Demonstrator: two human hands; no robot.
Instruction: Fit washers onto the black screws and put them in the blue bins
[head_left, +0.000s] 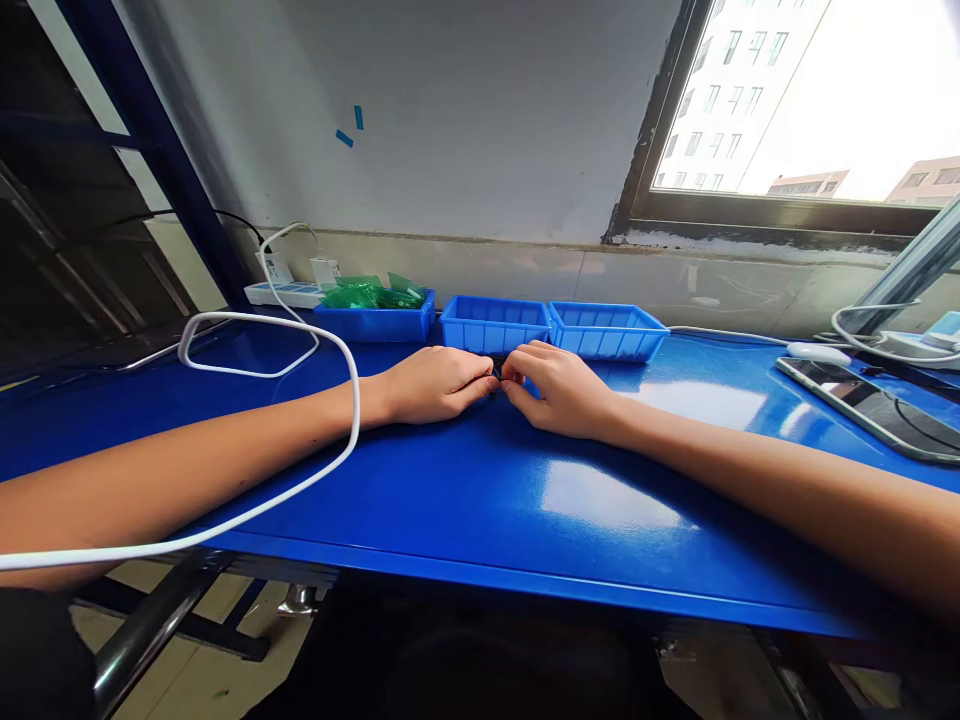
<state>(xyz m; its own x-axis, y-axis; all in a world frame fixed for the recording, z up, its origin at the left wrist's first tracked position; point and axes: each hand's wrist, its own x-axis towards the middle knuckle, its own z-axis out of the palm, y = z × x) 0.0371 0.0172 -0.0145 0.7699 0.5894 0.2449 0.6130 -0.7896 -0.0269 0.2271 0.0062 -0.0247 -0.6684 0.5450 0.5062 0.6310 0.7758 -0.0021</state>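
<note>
My left hand (440, 384) and my right hand (553, 388) meet fingertip to fingertip over the blue table (450, 490). Between their pinched fingers is a small dark piece (496, 372), mostly hidden and too small to name. Both hands are closed, thumbs and forefingers pressed together around it. Just behind them stand two blue bins, the middle bin (495, 337) and the right bin (611, 345). To the left of these, another blue bin (379, 324) holds green plastic bags (367, 293).
A white cable (352, 390) loops over my left forearm to a power strip (289, 294) at the back left. At the right lie a phone-like dark-screened device (874, 400) and a white rounded object (819, 354). Behind the table are a wall and a window (780, 110).
</note>
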